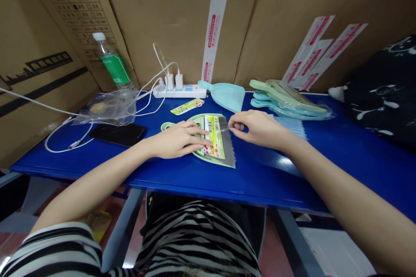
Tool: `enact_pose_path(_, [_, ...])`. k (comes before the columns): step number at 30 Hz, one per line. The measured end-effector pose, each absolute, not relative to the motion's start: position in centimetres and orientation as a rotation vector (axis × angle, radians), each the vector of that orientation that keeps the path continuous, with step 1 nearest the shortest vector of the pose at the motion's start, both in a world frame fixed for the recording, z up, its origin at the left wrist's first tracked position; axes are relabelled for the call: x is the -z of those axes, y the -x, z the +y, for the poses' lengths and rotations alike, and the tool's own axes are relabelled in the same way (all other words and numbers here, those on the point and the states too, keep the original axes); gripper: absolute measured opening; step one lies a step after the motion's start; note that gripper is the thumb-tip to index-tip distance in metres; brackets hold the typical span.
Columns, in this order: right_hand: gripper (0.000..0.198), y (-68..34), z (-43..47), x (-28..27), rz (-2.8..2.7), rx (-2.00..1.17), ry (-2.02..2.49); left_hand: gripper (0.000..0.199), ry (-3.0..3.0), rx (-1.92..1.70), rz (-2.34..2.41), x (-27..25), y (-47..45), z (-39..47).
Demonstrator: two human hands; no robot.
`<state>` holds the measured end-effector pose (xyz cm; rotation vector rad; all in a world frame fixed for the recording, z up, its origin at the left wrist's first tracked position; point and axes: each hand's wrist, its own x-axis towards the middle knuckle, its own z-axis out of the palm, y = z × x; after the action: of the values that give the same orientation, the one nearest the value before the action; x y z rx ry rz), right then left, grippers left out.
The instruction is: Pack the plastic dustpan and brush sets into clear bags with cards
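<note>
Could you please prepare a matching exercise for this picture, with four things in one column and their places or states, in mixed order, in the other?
Column one
1. Left hand
2. Right hand
3. Phone
4. Bottle

Column two
A. Closed with a white cap
B. Fingertips together, beside grey bristles
C. Black, lying flat on the blue table
D. Fingers over a label card

Pairs: 1-D, 2-B, 3-C, 4-A

Flat black rectangular phone (117,134) left of the grip, clear green-labelled plastic bottle (114,68) farther out that way — long white plastic power strip (190,93) beyond it.
</note>
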<state>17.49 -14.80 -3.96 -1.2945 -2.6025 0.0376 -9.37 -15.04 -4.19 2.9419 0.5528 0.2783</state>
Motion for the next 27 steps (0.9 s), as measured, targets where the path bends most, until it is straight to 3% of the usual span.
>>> enact_pose_path(27, [0.016, -17.66, -14.56, 4.41, -2.626, -0.040, 1.216, 0.037, -3.132, -0.349, 0.675, 4.15, 9.39, -15.05])
